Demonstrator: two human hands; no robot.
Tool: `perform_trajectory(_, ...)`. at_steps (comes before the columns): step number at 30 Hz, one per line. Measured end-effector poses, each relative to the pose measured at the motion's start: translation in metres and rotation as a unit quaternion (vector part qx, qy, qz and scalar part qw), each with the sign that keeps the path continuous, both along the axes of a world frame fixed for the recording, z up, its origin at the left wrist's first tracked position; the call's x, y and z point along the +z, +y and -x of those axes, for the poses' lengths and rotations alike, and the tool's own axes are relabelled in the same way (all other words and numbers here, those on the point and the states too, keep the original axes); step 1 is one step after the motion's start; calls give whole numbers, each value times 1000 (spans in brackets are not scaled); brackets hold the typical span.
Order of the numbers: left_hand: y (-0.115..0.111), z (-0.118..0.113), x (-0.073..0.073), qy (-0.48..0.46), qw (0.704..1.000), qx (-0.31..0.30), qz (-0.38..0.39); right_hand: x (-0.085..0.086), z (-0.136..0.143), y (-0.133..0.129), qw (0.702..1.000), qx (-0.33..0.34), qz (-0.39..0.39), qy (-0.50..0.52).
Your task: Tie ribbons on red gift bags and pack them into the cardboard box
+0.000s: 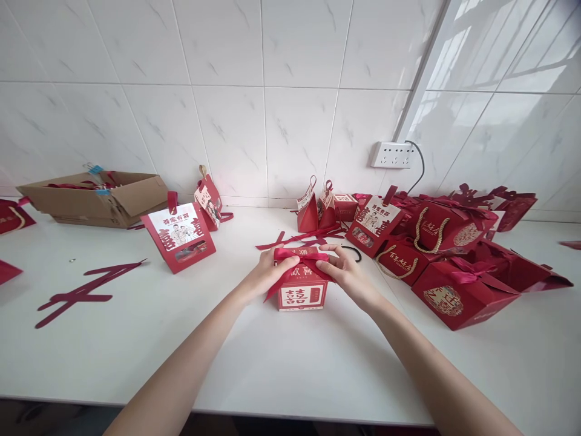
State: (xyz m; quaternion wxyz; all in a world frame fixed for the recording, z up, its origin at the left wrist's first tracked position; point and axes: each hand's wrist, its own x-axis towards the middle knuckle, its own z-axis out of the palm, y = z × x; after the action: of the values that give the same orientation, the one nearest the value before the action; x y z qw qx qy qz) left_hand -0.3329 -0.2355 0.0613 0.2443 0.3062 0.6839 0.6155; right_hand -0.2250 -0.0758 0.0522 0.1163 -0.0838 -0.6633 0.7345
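Note:
A small red and white gift box (301, 297) with printed characters stands upright on the white table in front of me. Across its top lies a red ribbon (303, 259) tied in a bow. My left hand (269, 270) pinches the left loop of the bow between thumb and fingers. On the other side my right hand (344, 268) grips the right loop, its thumb pressed on the ribbon near the knot. One ribbon tail hangs down at the box's left side. The fingertips behind the bow are partly hidden.
Loose ribbon strips (82, 293) lie at left, near a windowed red box (179, 236). A cardboard carton (97, 200) stands behind. Several red gift boxes (463, 290) crowd the right side. A power strip (391, 155) hangs on the tiled wall.

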Motion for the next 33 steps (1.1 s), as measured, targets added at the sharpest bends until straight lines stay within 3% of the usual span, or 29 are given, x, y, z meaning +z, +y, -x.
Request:
perform_trajectory(2,0,-1,-2,-53,998,-45,-8,-1,0,0,1000,-1,-22,6)
perform_trajectory(5,1,-1,-5,-76,997,-10,-6,-5,2,-1,997,-21,-77,20)
perform_trajectory(12,0,1,-6,62,995,84,-6,-1,1,0,980,-57,-189,2)
perform_trajectory(14,0,0,-3,11,998,63,10,2,0,0,982,-51,-181,-9)
perform_trajectory(18,0,-2,2,-74,995,-60,9,4,-1,2,987,-40,-156,-3)
perform_trajectory(21,0,0,-1,-65,996,-56,-11,1,0,2,989,-26,-143,36)
perform_trajectory(23,0,3,-7,-5,1000,-4,-21,-4,1,1,985,-31,-159,64)
perform_trajectory(25,0,6,-15,121,991,41,-32,-11,3,-2,972,-53,-211,85)
perform_trajectory(29,1,15,-30,353,933,38,-58,-26,8,-7,951,-84,-288,70)
perform_trajectory(33,3,21,-35,364,929,33,-61,-29,11,-5,954,-109,-280,-3)
